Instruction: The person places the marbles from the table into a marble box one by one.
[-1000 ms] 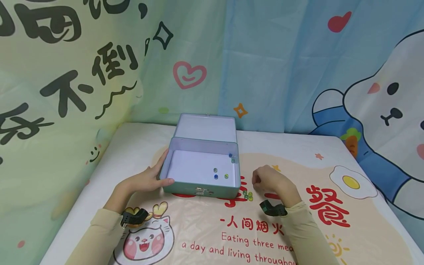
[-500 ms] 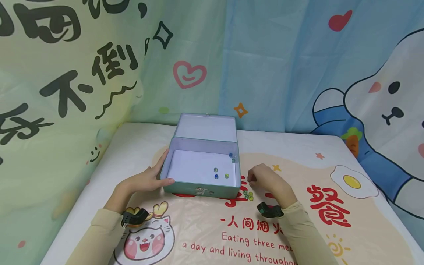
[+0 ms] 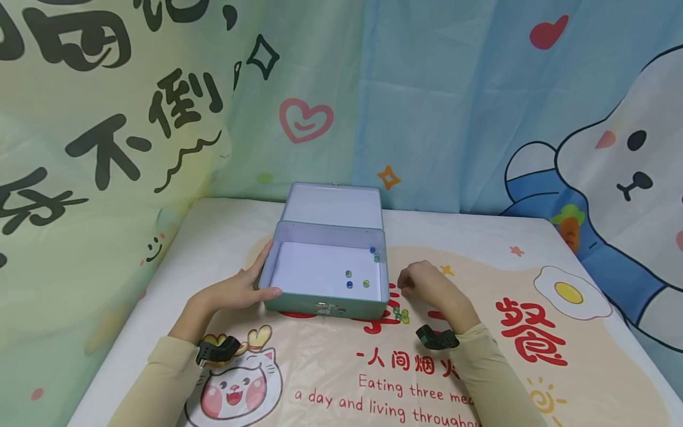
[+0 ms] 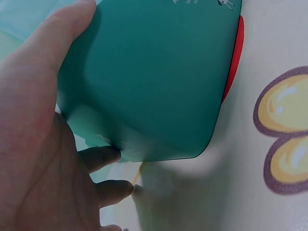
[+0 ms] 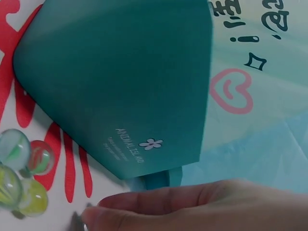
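Note:
A green tin box (image 3: 328,305) stands with its lid (image 3: 332,204) raised and tilted back. Several glass marbles, one of them blue (image 3: 349,284), lie on its pale floor toward the right. My left hand (image 3: 235,289) grips the box's left side, thumb at the front corner and fingers along the side wall. Just right of the box my right hand (image 3: 427,287) hovers low, thumb and forefinger together. In the right wrist view a small glassy edge shows at those fingertips, apparently a pinched marble, mostly hidden. Several greenish-yellow marbles (image 5: 32,197) sit clustered on the cloth nearby.
A printed cloth (image 3: 331,367) with red lettering and cartoons covers the table. Behind the box hangs a blue-green curtain (image 3: 427,118), and a pale green one hangs to the left. Each wrist wears a black camera strap (image 3: 437,338).
My right hand has shifted slightly left, closer to the box, then stayed nearly still. The left hand, box and visible marbles have kept their places.

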Available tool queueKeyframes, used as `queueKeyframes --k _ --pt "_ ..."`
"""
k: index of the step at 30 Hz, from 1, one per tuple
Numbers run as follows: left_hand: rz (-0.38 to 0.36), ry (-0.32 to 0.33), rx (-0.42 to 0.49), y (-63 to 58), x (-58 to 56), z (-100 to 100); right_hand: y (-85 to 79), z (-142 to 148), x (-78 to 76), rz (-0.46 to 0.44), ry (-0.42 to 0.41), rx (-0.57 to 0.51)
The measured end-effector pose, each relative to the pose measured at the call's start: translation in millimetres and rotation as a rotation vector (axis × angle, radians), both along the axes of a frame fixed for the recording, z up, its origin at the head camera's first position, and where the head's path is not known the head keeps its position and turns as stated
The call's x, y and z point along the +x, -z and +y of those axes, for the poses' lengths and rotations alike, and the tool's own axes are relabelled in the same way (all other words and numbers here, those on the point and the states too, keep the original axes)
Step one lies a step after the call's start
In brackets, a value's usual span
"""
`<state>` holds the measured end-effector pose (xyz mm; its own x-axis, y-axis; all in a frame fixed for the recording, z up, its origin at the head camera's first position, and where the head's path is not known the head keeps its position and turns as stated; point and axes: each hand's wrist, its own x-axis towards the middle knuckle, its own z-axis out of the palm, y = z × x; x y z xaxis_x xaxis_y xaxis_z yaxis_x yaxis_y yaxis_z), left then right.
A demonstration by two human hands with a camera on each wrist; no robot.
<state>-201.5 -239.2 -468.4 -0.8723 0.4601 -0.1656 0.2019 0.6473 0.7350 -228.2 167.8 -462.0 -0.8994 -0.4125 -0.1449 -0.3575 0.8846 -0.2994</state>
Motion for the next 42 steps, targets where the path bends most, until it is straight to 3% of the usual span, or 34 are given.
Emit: queueKeyframes --k 8,17,31,42 --pt "0.002 0.003 -0.002 -3.4 -0.2 1 -7.9 6 0.3 0.068 0.031 -0.061" --pt "0.007 0.005 -0.004 -4.5 -1.5 0 -14.5 9 0.1 0.159 -0.022 -0.168" --pt "0.017 0.010 0.006 -1.0 -3.3 -1 -26.5 5 4.6 0.218 0.005 -0.315" --pt "-0.001 0.005 0.000 -0.9 0.8 -1 -23.5 -3 10.0 0.234 -0.003 -0.404"
